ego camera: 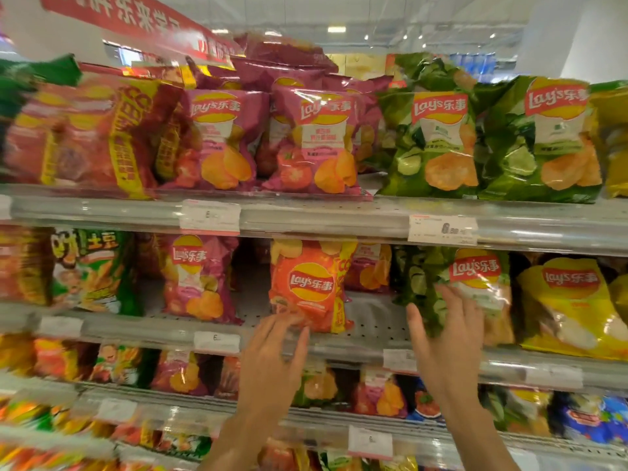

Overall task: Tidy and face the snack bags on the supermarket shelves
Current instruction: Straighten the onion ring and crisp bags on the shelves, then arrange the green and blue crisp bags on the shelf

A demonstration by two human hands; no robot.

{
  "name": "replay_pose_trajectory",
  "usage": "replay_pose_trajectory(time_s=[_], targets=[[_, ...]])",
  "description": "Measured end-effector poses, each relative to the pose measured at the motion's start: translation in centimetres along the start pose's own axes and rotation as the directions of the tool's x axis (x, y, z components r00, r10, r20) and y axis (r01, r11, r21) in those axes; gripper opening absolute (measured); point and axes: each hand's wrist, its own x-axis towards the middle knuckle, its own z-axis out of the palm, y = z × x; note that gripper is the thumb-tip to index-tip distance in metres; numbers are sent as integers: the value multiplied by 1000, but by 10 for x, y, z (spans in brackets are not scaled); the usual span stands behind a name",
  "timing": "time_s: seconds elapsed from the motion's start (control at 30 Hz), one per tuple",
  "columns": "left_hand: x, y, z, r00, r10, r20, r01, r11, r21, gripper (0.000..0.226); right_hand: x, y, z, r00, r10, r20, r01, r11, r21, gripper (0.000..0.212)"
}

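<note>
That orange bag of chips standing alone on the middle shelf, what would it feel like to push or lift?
The orange bag looks puffed with air, so it is probably very light for its size. Its shiny film likely feels slippery and crinkles under the left hand. Standing alone with gaps on both sides, it may tip over if nudged, and the chips inside would probably crush if squeezed.

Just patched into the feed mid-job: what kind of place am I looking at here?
Almost certainly a supermarket snack aisle. Tiered shelves carry rows of crisp bags, such as the green bags up top, with price tags clipped to the shelf edges. A red banner hangs overhead.
</note>
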Motion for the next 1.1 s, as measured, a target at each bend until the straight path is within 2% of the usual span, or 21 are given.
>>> replay_pose_trajectory(time_s=[0.13,0.27,0.37,0.43,0.5,0.67,0.83,1.1], targets=[[20,-47,-45,985,-151,-86,145,987,-70,14,-21,-53,42,967,163,195,-208,949,236,71],[36,-95,-82,965,-217,-149,200,972,-125,10,-30,-90,75,937,216,274,-301,898,320,82],[46,-123,-101,947,-285,-149,263,953,-149,19,-33,-105,93,929,240,282,-329,885,330,90],[53,-136,-109,946,-307,-102,289,944,-161,30,-35,-110,100,922,281,266,-361,872,330,99],[63,-146,-114,953,-303,-30,294,941,-170,50,-34,-110,104,910,313,270,-396,847,353,102],[94,-161,-112,927,-364,95,372,922,-103,90,-25,-104,110,859,351,373,-478,812,334,118],[119,-171,-107,847,-483,223,522,835,-175,119,-7,-98,113,840,316,442,-477,819,320,108],[134,-175,-95,748,-580,323,652,733,-194,121,7,-87,121,795,307,523,-529,773,350,104]])
